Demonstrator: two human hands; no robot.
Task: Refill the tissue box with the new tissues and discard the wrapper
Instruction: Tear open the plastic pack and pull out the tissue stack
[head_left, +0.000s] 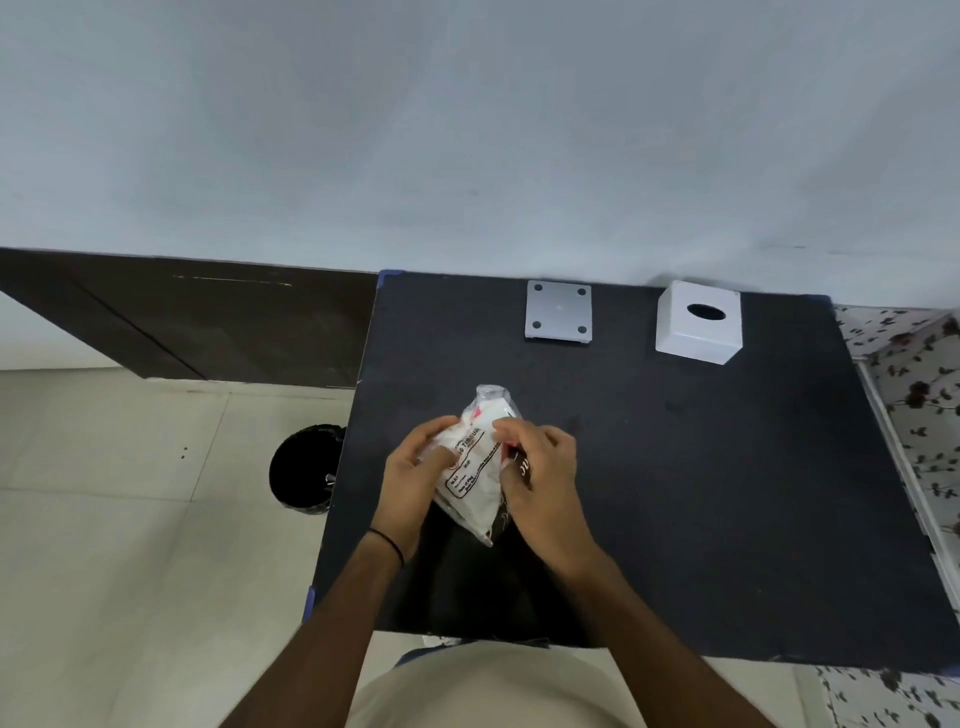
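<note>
- The tissue pack (475, 467) is held up over the near middle of the black table (675, 493), between both hands, its long axis tilted so the far end leans to the right.
- The left hand (413, 480) grips the pack's left side: fingers curled over the top edge, thumb pressed onto the white face near the label.
- The right hand (540, 480) grips the right side: fingertips pinched on the wrapper's upper right edge, palm covering the dark printed part.
- Both hands are closed on the pack; the fingers of the two hands nearly meet across its upper half.
- The far end of the wrapper sticks out past the fingers as a crumpled, clear plastic tip.
- The near end hangs below the palms, pointing toward the person.
- Printing on the white face: a bordered label with the word "TISSUE" readable along its top; the smaller lines under it are too fine to read.
- A red mark shows near the far end, and white letters on a dark panel peek out by the right thumb, unreadable.
- The white tissue box (698, 322) stands at the table's far right, oval slot on top, well apart from the hands.
- A grey square plate (558, 310) with four dark dots lies to the left of the box, at the far edge.
- A black bin (306, 467) stands on the floor just beside the table's left edge.
- A thin black band circles the left wrist.
</note>
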